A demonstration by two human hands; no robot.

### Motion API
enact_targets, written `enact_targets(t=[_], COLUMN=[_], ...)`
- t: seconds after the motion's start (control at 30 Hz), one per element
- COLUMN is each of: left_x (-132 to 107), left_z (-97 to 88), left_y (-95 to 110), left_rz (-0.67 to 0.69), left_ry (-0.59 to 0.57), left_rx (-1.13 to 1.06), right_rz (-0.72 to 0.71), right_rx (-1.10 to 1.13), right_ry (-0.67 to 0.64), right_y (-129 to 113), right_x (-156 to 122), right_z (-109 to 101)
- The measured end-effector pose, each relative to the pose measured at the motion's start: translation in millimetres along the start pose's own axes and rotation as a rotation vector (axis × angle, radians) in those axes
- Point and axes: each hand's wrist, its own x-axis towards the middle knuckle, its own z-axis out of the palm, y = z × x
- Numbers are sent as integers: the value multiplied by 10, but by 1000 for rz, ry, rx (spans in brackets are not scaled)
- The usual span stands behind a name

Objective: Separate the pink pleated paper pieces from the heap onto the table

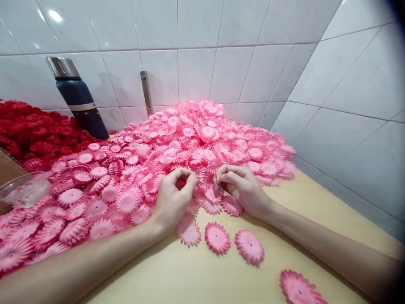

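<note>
My left hand [173, 198] is pinched, thumb tip against forefinger, in front of a large heap of pink fabric flower pieces [190, 143]. Whatever lies between those fingertips blends into the pink behind and cannot be made out. Facing it, a short gap away, my right hand [243, 190] has its fingers curled together; what they hold, if anything, is too small to name. A darker pink flower piece [232, 205] lies just under the right fingers. Nearer to me, separate flower pieces lie flat on the table, among them one with a small centre hole [217, 237].
The pale yellow table [177, 274] meets white tiled walls. At the left stand a dark blue bottle [80, 99] with a steel cap, a red flower heap [41, 131], a clear plastic cup [27, 190] and cardboard [11, 166]. A metal strip [146, 93] is against the wall.
</note>
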Motion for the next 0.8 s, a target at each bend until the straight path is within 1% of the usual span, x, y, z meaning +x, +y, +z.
enact_targets(t=[0.07, 0.17, 0.23, 0.43, 0.6, 0.73, 0.8], left_x=[-1, -1, -1, -3, -2, -3, 1], left_z=[5, 15, 17, 11, 8, 14, 14], left_y=[12, 38, 51, 52, 35, 19, -6], left_rz=[2, 8, 7, 21, 27, 16, 19], left_ry=[-19, -51, -51, -53, -70, -3, 31], left_rx=[17, 36, 31, 23, 43, 27, 2], right_rz=[-3, -22, -23, 27, 27, 11, 16], right_rx=[-7, -126, -196, -295, -232, -171, -159], right_ry=[-4, -21, -19, 44, 19, 21, 62], right_y=[-13, -46, -70, -104, -76, -60, -47], right_x=[-7, -18, -22, -21, -8, 3, 10], right_z=[6, 30, 49, 80, 64, 52, 48])
